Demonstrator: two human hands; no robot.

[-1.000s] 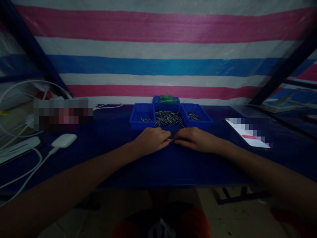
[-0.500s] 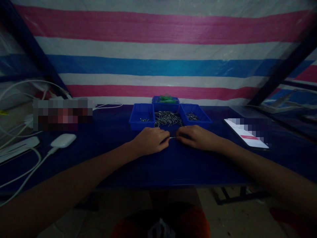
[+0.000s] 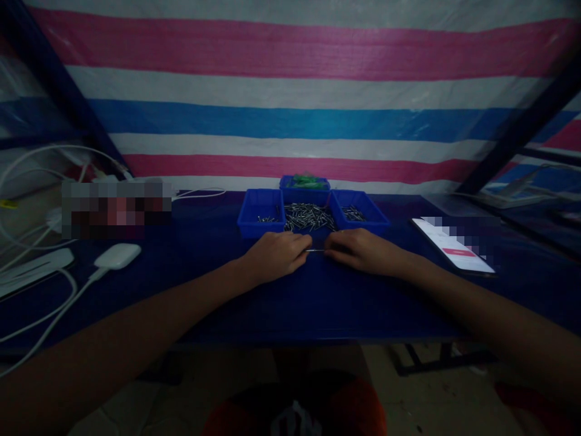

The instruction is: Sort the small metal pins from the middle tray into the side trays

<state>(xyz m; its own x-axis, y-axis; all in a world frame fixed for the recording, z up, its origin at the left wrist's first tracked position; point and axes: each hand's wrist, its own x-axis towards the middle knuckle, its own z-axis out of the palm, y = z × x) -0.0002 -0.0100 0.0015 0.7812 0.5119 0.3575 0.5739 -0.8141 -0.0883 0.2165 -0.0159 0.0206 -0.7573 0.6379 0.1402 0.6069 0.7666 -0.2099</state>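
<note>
A thin, shiny metal pin (image 3: 315, 250) spans the small gap between my hands, just above or on the blue table; its exact kind is too small to tell. My left hand (image 3: 280, 254) pinches its left end between thumb and fingers. At the other end, the closed fingers of my right hand (image 3: 358, 249) grip it. Right behind my hands lies a loose pile of short metal pieces (image 3: 311, 216). Blue bins flank this pile: the left bin (image 3: 258, 209) and the right bin (image 3: 363, 209) each hold some similar pieces.
Behind the pile stands another blue bin (image 3: 305, 192) with green items (image 3: 307, 180). A lit phone (image 3: 454, 245) lies to the right. On the left are a white charger (image 3: 118, 256) and several white cables (image 3: 72, 290). A striped sheet (image 3: 290, 121) hangs behind the table (image 3: 299, 309).
My hands have barely moved. Slightly more of the metal pin shows between the fingertips, and the view has shifted a little.
</note>
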